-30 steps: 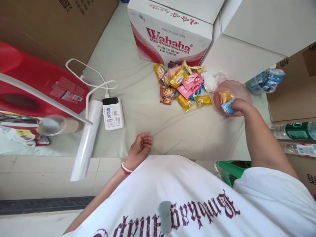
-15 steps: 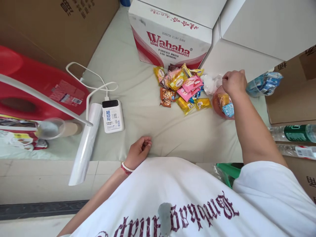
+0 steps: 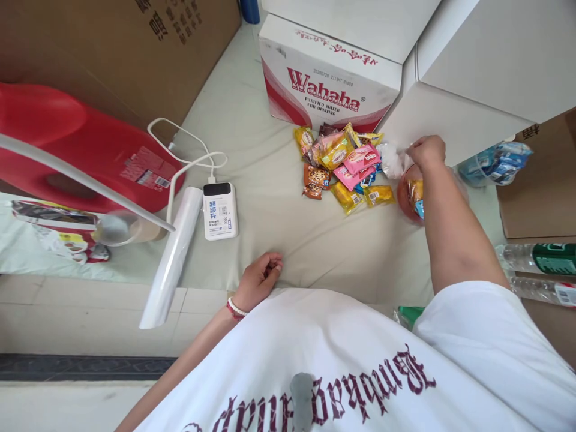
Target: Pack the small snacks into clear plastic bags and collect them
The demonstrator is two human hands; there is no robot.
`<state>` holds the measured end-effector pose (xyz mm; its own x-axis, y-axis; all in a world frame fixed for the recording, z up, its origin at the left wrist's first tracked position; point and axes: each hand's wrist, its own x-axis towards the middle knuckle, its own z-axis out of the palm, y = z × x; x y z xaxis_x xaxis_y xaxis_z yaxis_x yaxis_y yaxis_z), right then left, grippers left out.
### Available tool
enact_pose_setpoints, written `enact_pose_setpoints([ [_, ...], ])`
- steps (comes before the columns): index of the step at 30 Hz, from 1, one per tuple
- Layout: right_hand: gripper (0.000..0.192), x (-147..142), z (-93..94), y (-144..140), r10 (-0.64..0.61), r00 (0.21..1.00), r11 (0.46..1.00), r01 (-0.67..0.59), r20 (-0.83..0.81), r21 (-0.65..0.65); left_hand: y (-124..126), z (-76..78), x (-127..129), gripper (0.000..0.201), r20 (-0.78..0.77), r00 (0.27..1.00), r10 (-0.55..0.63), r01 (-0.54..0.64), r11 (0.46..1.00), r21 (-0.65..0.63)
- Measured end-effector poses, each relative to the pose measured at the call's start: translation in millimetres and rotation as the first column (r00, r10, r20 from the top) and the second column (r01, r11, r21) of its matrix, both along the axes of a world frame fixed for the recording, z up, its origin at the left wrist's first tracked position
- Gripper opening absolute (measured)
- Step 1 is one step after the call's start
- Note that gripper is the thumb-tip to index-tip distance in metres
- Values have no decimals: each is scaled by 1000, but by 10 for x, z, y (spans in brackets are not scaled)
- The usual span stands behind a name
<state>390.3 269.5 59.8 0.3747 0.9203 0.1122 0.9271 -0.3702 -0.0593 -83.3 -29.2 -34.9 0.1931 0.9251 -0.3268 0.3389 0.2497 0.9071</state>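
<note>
While the right hand (image 3: 425,151) pinches a crumpled clear plastic wrapper (image 3: 390,160) between closed fingertips, its forearm crosses over a pink translucent bowl (image 3: 407,195) that holds a gold packet and a blue one. Thin, whitish and bunched up, the wrapper lies on the pale cloth (image 3: 270,198) between the bowl and a pile of bright snack packets (image 3: 344,168). Close to the body, the left hand (image 3: 258,281) rests loosely curled on the cloth, holding nothing.
</note>
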Motion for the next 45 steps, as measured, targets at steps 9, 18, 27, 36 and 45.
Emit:
enact_pose_setpoints([
  [9,41,-707,140,-1473,381,253,907,85,-889,412,361,463,377,20,159,978,-138,112,981,159],
  [18,19,-1744,-511,-2727,432,318,889,8,-844,458,693,648,1120,35,488,873,14,39,994,-99],
  [27,13,-1751,-505,-2877,567,404,818,-376,-718,435,652,494,1246,26,483,876,-5,77,989,-129],
  [36,32,-1770,-580,-2709,168,14,979,114,-986,168,616,418,1052,20,448,892,54,-67,998,12],
  [45,31,-1678,-652,-2877,150,21,976,157,-988,151,700,286,735,34,316,887,338,-344,938,-36],
])
